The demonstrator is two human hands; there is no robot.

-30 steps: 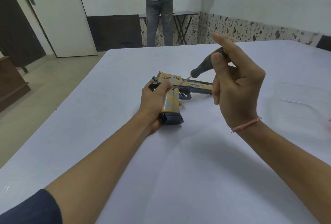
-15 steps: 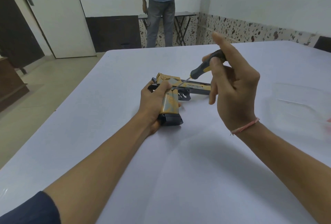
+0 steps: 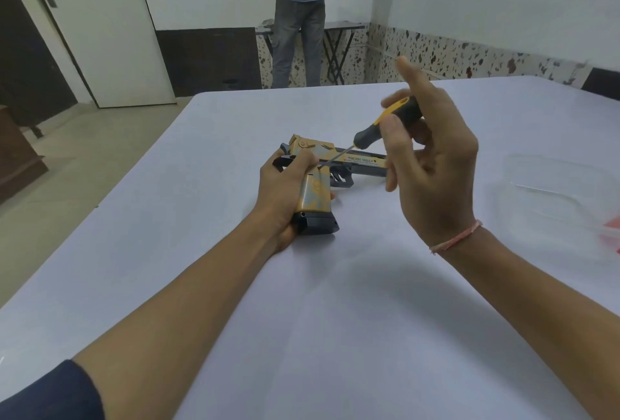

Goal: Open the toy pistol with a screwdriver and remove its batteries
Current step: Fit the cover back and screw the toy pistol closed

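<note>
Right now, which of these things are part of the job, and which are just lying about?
In the job: toy pistol, gripped by the left hand; screwdriver, held by the right hand, tip on the pistol.
Not in it: clear plastic tray; blurred red thing at the right edge; person standing at the back.

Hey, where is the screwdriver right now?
Head view, centre right: the screwdriver is in the right hand, slanting down-left, its tip on the toy pistol just above the grip, next to the left hand.
</note>
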